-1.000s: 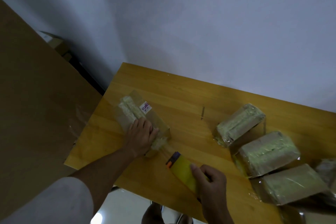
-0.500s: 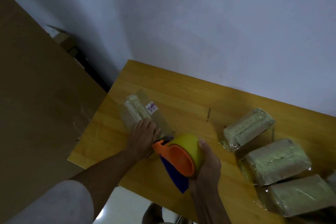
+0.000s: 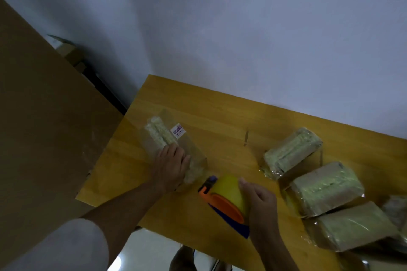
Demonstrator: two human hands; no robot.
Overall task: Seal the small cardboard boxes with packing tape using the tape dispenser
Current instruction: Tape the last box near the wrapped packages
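A small cardboard box (image 3: 164, 136) wrapped in glossy tape, with a white label on top, lies near the left end of the wooden table (image 3: 220, 116). My left hand (image 3: 171, 166) presses flat on its near end. My right hand (image 3: 256, 200) grips the tape dispenser (image 3: 224, 199), orange and blue with a yellow tape roll, just right of the box's near end and a little apart from it. Its orange nose points toward the box.
Three taped boxes (image 3: 293, 153) (image 3: 323, 188) (image 3: 356, 225) lie in a row at the right, with another at the frame's right edge. A large cardboard sheet (image 3: 39, 138) leans left of the table. A white wall stands behind. My feet show below the table's near edge.
My right hand turned the dispenser from flat on the table to upright, brought it against the box's near end, then drew it back slightly to the right. My left hand stayed on the box.
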